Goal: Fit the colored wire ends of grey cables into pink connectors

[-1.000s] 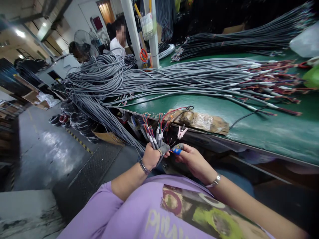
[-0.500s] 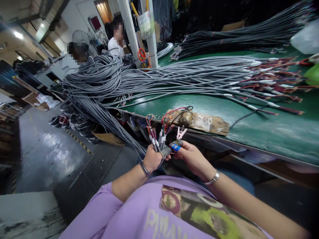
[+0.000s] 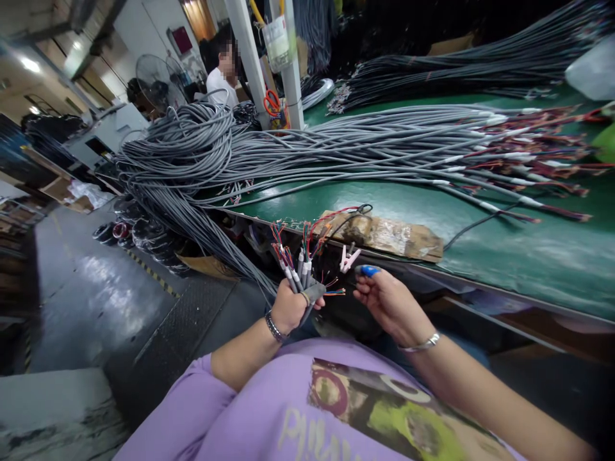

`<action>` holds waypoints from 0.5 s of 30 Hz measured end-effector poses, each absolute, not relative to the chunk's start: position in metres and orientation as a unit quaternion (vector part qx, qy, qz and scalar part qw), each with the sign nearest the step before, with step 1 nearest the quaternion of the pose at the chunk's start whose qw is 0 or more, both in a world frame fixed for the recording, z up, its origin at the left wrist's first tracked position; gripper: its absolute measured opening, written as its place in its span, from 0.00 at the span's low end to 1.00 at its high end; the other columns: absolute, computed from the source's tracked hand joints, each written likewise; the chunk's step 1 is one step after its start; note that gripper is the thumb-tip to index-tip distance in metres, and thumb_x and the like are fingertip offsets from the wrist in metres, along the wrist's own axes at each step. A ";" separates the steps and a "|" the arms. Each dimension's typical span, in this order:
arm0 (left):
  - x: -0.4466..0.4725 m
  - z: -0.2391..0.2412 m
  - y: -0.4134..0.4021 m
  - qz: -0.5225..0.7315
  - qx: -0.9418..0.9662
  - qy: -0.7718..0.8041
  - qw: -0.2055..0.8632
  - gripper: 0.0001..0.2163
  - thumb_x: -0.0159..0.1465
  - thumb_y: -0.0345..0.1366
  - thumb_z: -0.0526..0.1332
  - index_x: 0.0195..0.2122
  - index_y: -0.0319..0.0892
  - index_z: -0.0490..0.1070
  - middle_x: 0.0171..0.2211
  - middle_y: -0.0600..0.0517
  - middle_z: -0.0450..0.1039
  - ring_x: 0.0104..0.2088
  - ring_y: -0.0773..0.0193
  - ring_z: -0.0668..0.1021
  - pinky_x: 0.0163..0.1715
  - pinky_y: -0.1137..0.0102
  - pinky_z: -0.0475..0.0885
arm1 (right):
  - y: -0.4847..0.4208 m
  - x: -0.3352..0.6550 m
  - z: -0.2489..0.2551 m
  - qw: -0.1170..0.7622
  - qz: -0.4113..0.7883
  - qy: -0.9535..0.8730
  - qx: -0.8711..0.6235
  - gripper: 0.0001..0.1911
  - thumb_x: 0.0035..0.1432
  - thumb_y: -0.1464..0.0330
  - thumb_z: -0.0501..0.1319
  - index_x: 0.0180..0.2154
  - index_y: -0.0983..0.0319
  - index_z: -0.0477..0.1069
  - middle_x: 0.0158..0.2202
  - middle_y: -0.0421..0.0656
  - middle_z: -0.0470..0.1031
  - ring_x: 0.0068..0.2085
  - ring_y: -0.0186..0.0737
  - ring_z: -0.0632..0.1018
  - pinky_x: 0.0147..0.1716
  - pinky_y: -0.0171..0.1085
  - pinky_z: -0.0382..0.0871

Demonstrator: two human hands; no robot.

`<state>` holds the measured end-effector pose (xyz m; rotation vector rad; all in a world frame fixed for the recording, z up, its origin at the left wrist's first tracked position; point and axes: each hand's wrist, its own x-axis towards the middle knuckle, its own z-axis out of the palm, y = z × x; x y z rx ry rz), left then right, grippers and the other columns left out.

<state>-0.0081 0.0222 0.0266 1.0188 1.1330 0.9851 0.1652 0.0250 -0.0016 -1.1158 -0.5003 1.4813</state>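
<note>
My left hand is closed around several grey cables at the front edge of the bench. Stripped ends fan out above the fist as thin coloured wires, with white bands below them. One cable end points right from under my thumb, which wears a grey cover, and its coloured wires are spread. My right hand is apart from the bundle, to its right, fingers curled and thumb pressed to the forefinger. Blue tape wraps a fingertip; whatever lies in the pinch is hidden. A pink clip is between the hands, at the bench edge.
A taped wooden board lies on the green bench. Behind it stretches a long pile of grey cables, with black cables farther back. Orange scissors hang at a white post. A person sits beyond.
My right hand has moved right, away from the cable bundle, and the coloured wires of one end now show. My left hand keeps its hold, shifted slightly left.
</note>
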 end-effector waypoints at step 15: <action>-0.004 0.041 0.058 0.292 0.495 0.395 0.716 0.17 0.44 0.43 0.71 0.20 0.37 0.67 0.14 0.54 0.67 0.14 0.71 0.68 0.16 0.75 0.61 | 0.050 0.162 0.010 0.501 0.695 -0.345 -0.382 0.27 0.44 0.41 0.62 0.26 0.60 0.71 0.23 0.41 0.71 0.26 0.39 0.72 0.33 0.40 0.70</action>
